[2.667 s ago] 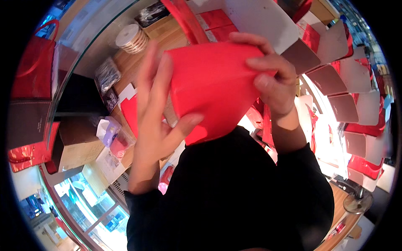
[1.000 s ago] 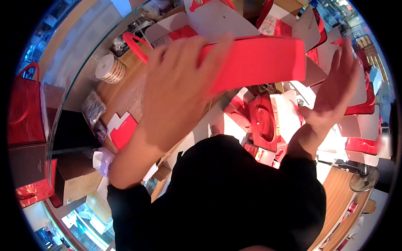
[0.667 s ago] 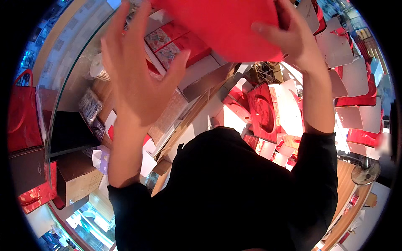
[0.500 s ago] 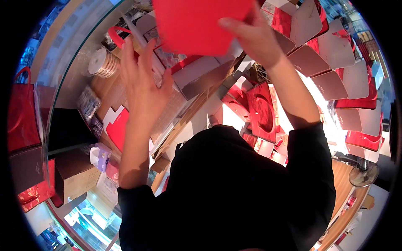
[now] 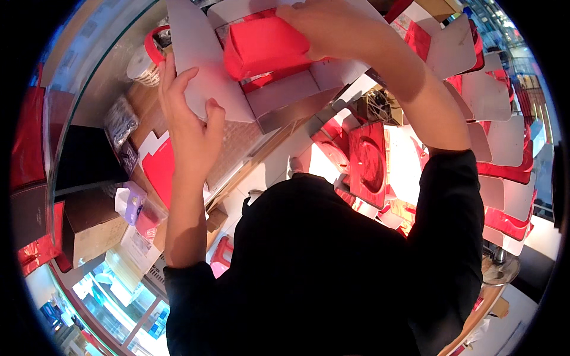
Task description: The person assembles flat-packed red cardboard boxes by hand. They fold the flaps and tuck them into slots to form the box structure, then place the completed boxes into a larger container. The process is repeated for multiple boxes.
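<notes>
A red box is tilted over an open grey-white gift box on the counter. My right hand grips the red box at its upper right side; some of its fingers are hidden. Red material and clear wrapping show inside the gift box, beneath the red box. My left hand is beside the gift box's raised left flap, its fingers apart and curved, holding nothing. Just past its fingertips stands a red handle loop.
A ribbon spool, a plastic-wrapped bundle, a red card and a purple tissue pack lie along the left. Several open gift boxes line the right side. Red bags sit below the counter edge.
The red box has moved down and away from me, into the gift box's opening. My right arm reaches farther forward. My left hand has shifted slightly left along the flap.
</notes>
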Available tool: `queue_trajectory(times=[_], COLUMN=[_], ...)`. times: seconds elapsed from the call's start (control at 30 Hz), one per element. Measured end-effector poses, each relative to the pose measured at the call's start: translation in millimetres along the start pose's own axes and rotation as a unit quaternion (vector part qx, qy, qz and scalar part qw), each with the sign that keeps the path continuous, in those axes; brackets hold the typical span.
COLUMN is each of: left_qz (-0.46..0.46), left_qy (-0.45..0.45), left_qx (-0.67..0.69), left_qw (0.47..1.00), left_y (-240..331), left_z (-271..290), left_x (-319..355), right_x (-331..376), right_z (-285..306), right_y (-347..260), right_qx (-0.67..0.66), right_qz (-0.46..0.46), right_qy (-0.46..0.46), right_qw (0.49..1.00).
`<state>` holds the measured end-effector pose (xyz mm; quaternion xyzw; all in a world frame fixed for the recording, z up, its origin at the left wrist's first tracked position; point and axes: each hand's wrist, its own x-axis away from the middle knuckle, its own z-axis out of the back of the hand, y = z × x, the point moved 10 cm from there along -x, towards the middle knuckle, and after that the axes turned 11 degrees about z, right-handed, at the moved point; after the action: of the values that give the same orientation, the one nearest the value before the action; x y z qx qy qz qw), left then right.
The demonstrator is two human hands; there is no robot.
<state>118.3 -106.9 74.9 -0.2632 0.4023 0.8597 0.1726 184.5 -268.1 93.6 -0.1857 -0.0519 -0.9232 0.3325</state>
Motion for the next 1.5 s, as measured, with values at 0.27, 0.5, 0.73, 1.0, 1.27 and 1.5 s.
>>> queue_trajectory(times=[0.27, 0.5, 0.73, 1.0, 1.27, 1.5], left_qz=[0.007, 0.008, 0.003, -0.004, 0.005, -0.006], left_qy=[-0.008, -0.006, -0.008, -0.011, 0.0, -0.005], left_qx=[0.0, -0.004, 0.006, -0.005, -0.013, -0.028], left_qw=[1.0, 1.0, 1.0, 1.0, 1.0, 1.0], left_y=[-1.2, -2.7, 0.7, 6.7, 5.9, 11.9], left_z=[-2.9, -1.9, -5.2, -10.4, -7.9, -13.3], left_x=[0.5, 1.2, 0.3, -2.4, -1.8, -2.8], right_x=[-64.8, -62.2, -69.0, -96.9, -107.1, -104.4], right_z=[-74.2, -100.8, -140.0, -164.9, -174.7, -176.8], right_y=[-3.6, -4.4, -8.9, -5.5, 14.4, 10.4], right_qx=[0.14, 0.128, 0.037, 0.088, 0.046, -0.023], right_qz=[0.047, 0.069, 0.127, 0.132, 0.16, 0.092], right_qy=[0.06, 0.16, 0.025, 0.035, -0.154, 0.077], right_qw=[0.987, 0.976, 0.991, 0.987, 0.974, 0.993])
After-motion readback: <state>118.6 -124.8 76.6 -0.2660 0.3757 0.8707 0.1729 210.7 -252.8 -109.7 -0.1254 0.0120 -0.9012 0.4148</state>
